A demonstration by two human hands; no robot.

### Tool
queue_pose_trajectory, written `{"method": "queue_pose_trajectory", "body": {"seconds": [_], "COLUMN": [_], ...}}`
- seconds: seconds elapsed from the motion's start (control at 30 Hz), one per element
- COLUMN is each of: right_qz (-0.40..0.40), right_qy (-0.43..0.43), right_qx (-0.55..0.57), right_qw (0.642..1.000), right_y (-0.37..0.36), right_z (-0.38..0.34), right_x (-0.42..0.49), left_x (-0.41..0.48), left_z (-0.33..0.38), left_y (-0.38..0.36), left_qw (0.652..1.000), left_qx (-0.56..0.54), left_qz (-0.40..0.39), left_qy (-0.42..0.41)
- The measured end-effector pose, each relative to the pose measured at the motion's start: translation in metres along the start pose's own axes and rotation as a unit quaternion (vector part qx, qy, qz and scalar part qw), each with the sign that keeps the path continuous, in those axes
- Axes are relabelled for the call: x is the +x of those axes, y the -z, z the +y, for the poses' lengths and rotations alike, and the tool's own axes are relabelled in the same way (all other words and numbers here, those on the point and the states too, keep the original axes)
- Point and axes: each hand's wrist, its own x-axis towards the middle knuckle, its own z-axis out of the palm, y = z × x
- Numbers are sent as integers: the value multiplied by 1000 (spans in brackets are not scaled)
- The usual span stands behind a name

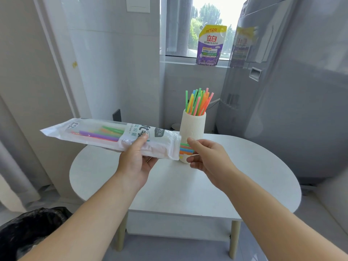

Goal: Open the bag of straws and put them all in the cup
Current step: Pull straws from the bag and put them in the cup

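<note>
Bag held level over the desk point(244, 166), open end toward the cup point(193, 127).
Left hand point(135, 159) is gripping the bag point(105, 136) mid-length, thumb on top and fingers under, probably keeping the mouth level. Right hand point(205, 157) is curling thumb and fingers round the protruding ends of the remaining straws point(185, 148), likely to draw them out as one bunch. The cup is standing just behind, already holding upright straws point(198, 100). Bag print is hiding the remaining count, and the bag and right hand are covering the cup base.
</note>
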Motion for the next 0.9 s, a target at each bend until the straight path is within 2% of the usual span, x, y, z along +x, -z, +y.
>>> {"method": "queue_pose_trajectory", "body": {"seconds": [0.1,0.27,0.6,0.77,0.9], "right_qz": [-12,19,25,21,12], "right_qy": [9,37,74,46,-24], "right_qx": [-13,-13,-91,-40,54], "right_qw": [1000,999,993,998,998], "right_y": [-1,5,22,30,29], "right_z": [1,-3,-9,-11,-6], "right_x": [-1,1,3,7,7], "left_x": [0,-1,-3,-4,-4], "left_z": [-1,0,3,4,4], "left_y": [-1,1,0,0,0], "left_qw": [1000,1000,998,997,997], "left_qx": [0,-13,-52,-58,-62], "left_qz": [1,6,30,36,38], "left_qy": [-2,19,35,36,40]}}
